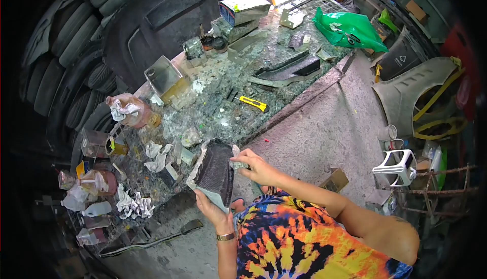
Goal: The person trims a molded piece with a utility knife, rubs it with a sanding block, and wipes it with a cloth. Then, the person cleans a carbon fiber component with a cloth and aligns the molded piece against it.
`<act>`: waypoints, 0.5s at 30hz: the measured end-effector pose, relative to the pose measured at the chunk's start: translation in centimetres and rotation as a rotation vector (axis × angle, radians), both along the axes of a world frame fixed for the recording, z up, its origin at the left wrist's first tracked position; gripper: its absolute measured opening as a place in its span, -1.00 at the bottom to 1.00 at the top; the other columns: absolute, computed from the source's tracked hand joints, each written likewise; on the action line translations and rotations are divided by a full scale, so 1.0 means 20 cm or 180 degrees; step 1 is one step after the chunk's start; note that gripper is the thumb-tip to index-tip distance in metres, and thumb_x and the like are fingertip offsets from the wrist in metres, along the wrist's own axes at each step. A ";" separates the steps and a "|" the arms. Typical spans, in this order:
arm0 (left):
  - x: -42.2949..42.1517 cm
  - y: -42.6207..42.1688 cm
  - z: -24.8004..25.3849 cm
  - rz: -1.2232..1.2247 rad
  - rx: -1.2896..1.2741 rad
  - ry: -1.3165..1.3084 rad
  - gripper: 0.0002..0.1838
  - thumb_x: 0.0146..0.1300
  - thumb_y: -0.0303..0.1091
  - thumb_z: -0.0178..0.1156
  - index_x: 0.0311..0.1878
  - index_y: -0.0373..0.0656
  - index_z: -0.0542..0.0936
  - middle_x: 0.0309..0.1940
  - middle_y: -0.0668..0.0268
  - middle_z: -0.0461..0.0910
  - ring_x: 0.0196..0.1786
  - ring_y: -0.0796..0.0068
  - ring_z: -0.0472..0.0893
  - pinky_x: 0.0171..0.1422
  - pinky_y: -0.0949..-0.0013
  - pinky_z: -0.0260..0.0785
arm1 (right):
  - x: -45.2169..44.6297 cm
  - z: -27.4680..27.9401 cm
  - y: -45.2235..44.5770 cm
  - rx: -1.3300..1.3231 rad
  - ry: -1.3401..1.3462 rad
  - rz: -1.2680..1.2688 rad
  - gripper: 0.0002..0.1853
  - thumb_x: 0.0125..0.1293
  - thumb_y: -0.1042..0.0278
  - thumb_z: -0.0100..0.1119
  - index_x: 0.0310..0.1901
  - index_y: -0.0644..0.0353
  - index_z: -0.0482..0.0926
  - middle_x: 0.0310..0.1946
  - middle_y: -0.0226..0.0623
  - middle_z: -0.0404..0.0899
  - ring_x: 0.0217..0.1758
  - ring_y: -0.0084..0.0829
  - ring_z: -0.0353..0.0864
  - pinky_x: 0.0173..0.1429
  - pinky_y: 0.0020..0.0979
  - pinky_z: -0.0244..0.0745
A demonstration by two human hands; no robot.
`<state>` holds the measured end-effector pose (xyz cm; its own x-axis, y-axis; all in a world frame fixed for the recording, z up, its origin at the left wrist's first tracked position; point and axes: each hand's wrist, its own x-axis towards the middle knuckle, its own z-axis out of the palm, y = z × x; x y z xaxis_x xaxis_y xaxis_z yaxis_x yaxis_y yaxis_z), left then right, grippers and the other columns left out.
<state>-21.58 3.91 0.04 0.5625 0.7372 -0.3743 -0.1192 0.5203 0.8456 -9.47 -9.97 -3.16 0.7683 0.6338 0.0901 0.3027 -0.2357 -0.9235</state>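
A dark, woven-looking moulded panel [215, 170] with a pale, ragged rim is held in front of my body, over the table's near edge. My left hand [208, 209] grips its lower left end, thumb along the rim. At the panel's right edge, my right hand [257, 171] is closed in a pinch by a small greyish piece; whether that is loose or part of the rim I cannot tell. A yellow utility knife [253, 104] lies on the table beyond. Crumpled white paper [158, 157] and a small block [173, 171] lie left of the panel.
The stained worktable [203, 111] carries a clear container [166, 80], jars and bottles on the left, and another dark moulded part [286, 70]. A green bag [350, 30] with scissors [352, 39] lies at its far end. A white stool [395, 168] stands right.
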 end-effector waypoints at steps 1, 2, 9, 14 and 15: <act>0.00 -0.01 0.00 0.0001 -0.0008 0.0003 -0.35 0.44 0.13 0.01 0.27 -0.31 0.35 0.17 0.16 0.45 0.16 0.27 0.50 0.24 0.21 0.37 | -0.01 0.01 0.01 -0.0008 0.0003 0.0001 -0.73 0.26 0.38 0.19 -0.03 0.25 0.53 -0.09 -0.07 0.46 0.07 -0.11 0.52 0.19 -0.24 0.41; 0.01 -0.01 0.00 -0.0025 0.0054 -0.0015 -0.35 0.44 0.13 0.01 0.26 -0.31 0.36 0.15 0.17 0.46 0.15 0.28 0.50 0.24 0.23 0.36 | -0.02 0.03 0.02 -0.0237 0.0087 -0.0089 -0.73 0.25 0.40 0.18 -0.02 0.26 0.53 -0.10 -0.06 0.46 0.06 -0.06 0.51 0.16 -0.20 0.42; 0.04 -0.10 0.07 -0.0173 0.0135 0.0087 -0.39 0.45 0.09 0.02 0.23 -0.32 0.39 0.10 0.22 0.48 0.12 0.35 0.50 0.20 0.30 0.36 | -0.14 0.05 0.00 -0.0451 0.0041 0.0214 -0.75 0.24 0.45 0.19 -0.06 0.30 0.56 -0.22 -0.06 0.43 -0.11 -0.03 0.53 -0.03 -0.17 0.45; 0.05 -0.10 0.05 -0.0035 0.0094 0.0049 -0.44 0.47 0.06 -0.01 0.19 -0.31 0.40 0.07 0.23 0.48 0.08 0.38 0.50 0.16 0.29 0.37 | -0.08 0.14 -0.07 -0.0004 0.0742 0.1052 -0.73 0.28 0.45 0.19 0.00 0.32 0.57 -0.17 -0.15 0.51 -0.06 -0.21 0.56 0.01 -0.26 0.45; 0.03 -0.08 0.04 0.0035 -0.0065 0.0023 -0.41 0.46 0.07 0.00 0.23 -0.31 0.38 0.11 0.23 0.48 0.12 0.38 0.51 0.21 0.29 0.37 | -0.07 0.18 -0.11 0.0445 0.1328 0.1741 -0.72 0.30 0.46 0.19 0.02 0.33 0.57 -0.14 -0.20 0.54 -0.03 -0.30 0.57 0.03 -0.30 0.45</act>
<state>-20.96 2.23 0.91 0.5516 0.7355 -0.3935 -0.1188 0.5362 0.8357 -10.79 -12.09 0.53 0.3305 0.9432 -0.0342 -0.0424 -0.0214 -0.9989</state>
